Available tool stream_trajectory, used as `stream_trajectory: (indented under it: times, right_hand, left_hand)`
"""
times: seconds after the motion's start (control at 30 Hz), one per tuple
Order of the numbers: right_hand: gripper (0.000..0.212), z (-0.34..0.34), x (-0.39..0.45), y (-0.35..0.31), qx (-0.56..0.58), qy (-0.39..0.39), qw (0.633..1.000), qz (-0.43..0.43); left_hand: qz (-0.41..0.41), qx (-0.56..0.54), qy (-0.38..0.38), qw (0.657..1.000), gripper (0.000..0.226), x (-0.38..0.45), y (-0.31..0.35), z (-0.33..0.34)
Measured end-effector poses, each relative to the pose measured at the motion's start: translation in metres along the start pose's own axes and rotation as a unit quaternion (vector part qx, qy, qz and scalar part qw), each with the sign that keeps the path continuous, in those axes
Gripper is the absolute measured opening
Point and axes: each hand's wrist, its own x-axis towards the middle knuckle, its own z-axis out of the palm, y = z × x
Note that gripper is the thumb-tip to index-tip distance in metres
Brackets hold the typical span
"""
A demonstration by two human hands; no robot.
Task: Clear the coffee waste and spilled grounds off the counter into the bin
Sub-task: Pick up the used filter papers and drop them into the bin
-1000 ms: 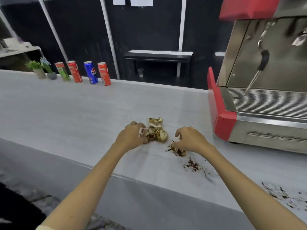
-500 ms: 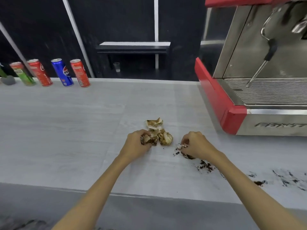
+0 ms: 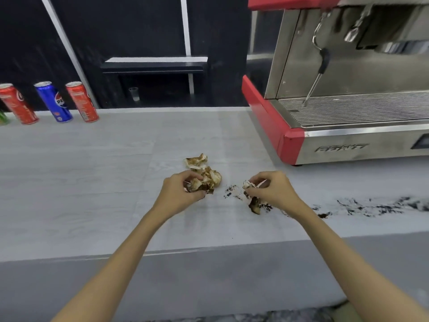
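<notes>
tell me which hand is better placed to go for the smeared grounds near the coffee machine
Right. The right hand is nearest the smeared grounds, which lie on its side; the left hand grips the stained paper.

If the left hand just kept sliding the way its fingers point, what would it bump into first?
The left hand points right and slightly away, already gripping the stained paper clump. Straight on it would push that clump first. Beyond lie scattered grounds, then probably the right hand, though depth is hard to judge.

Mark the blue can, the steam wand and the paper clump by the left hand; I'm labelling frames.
blue can (image 3: 55, 102), head view, label.
steam wand (image 3: 313, 87), head view, metal tube.
paper clump (image 3: 210, 180), head view, middle.
</notes>
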Motion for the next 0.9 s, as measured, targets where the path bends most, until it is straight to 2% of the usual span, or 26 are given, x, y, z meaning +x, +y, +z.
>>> stream_trajectory:
  times: [0.23, 0.5, 0.73, 0.9]
  right_hand:
    - [0.011, -0.062, -0.06, 0.032, 0.09, 0.052, 0.994, 0.011]
    - [0.015, -0.175, -0.156, 0.12, 0.14, 0.111, 0.982, 0.056]
    - [0.009, -0.261, -0.225, 0.21, 0.149, 0.171, 0.968, 0.104]
    - [0.018, -0.306, -0.24, 0.264, 0.158, 0.206, 0.958, 0.124]
  left_hand:
    - [0.061, -0.033, -0.032, 0.997, 0.026, -0.029, 0.063, 0.061]
    - [0.09, -0.067, -0.095, 0.989, 0.027, -0.086, 0.151, 0.192]
    - [0.072, -0.128, -0.159, 0.976, 0.032, -0.131, 0.207, 0.317]
    - [0.055, -0.143, -0.203, 0.967, 0.029, -0.136, 0.237, 0.386]
